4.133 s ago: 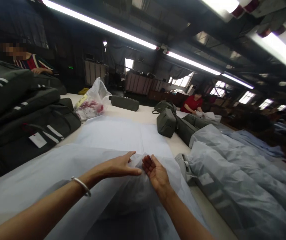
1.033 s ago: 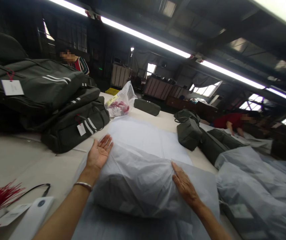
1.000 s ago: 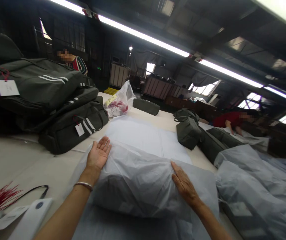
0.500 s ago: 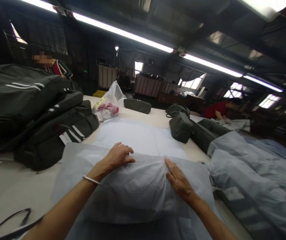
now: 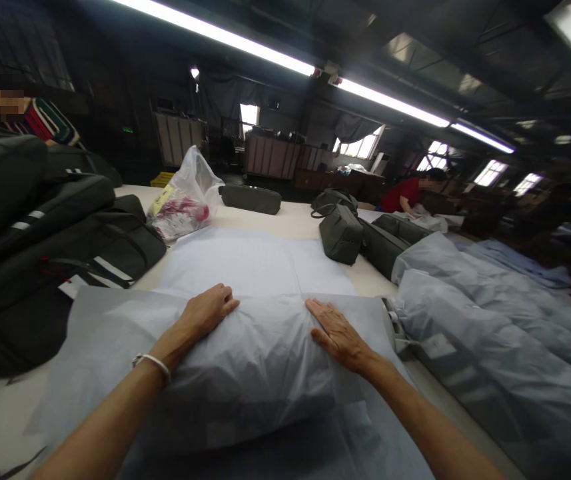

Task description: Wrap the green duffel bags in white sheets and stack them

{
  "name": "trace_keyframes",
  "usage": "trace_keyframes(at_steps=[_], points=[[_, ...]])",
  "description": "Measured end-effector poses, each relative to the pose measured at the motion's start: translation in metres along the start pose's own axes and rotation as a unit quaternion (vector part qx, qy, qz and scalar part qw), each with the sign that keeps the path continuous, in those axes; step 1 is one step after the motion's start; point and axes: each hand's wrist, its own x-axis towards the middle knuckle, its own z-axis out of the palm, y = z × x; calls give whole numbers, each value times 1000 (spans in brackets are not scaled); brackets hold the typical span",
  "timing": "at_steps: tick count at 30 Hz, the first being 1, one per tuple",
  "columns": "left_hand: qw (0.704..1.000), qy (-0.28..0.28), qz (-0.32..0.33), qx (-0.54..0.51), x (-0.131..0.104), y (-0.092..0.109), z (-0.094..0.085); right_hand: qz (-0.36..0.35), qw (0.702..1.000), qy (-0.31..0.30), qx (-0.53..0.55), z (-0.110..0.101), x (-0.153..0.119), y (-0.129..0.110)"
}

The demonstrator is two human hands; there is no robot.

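A translucent plastic bag [image 5: 260,363] spreads in front of me around a bulky dark object whose kind I cannot make out. At its upper left edge, my left hand [image 5: 209,311] has its fingers curled on the film, and creases run out from them. My right hand [image 5: 338,333] lies flat on the bag's upper right part, fingers stretched out and thumb apart. Beyond the bag, pale thin sheets [image 5: 260,260] lie flat on the table.
Dark bags with white stripes [image 5: 65,247] pile up on the left. Plastic-wrapped bags [image 5: 495,347] lie on the right. Farther back are a clear bag with red contents [image 5: 185,207], small dark pouches [image 5: 340,233] and a person in red [image 5: 400,195]. Another person [image 5: 48,123] stands far left.
The view has turned right, so things appear shifted left. My left hand's fingers have curled from spread onto the bag's edge, and the film shows more creases. My right hand stays flat.
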Motion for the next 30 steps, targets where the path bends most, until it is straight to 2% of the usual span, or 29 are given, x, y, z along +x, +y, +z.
trace_keyframes(at_steps=[1, 3, 5, 6, 7, 10, 12, 14, 18, 23, 30], points=[[1000, 8, -5, 5, 0, 1, -2, 4, 1000, 0, 4, 1, 1, 1], [997, 71, 10, 30, -3, 12, -10, 16, 1000, -3, 9, 2, 2, 1], [983, 161, 66, 53, -14, 35, -17, 26, 999, -8, 18, 2, 3, 0], [975, 187, 107, 53, -21, 50, -17, 28, 999, -10, 24, 2, 3, 0], [970, 185, 153, 41, -28, 68, -14, 30, 999, -12, 31, 2, 3, 0], [958, 80, 274, 0, -46, 118, 10, 39, 997, -26, 60, -1, 5, 0], [949, 37, 314, 7, -47, 143, 32, 42, 994, -41, 94, -6, 9, 2], [948, 30, 317, 26, -40, 156, 51, 42, 987, -60, 143, -15, 13, 4], [957, 40, 285, 47, -21, 160, 66, 50, 968, -115, 219, -37, 26, 6], [959, 48, 266, 90, -17, 158, 67, 84, 959, -180, 201, -49, 48, 5], [953, 69, 277, 96, -23, 155, 76, 173, 949, -134, 226, -37, 67, 12]])
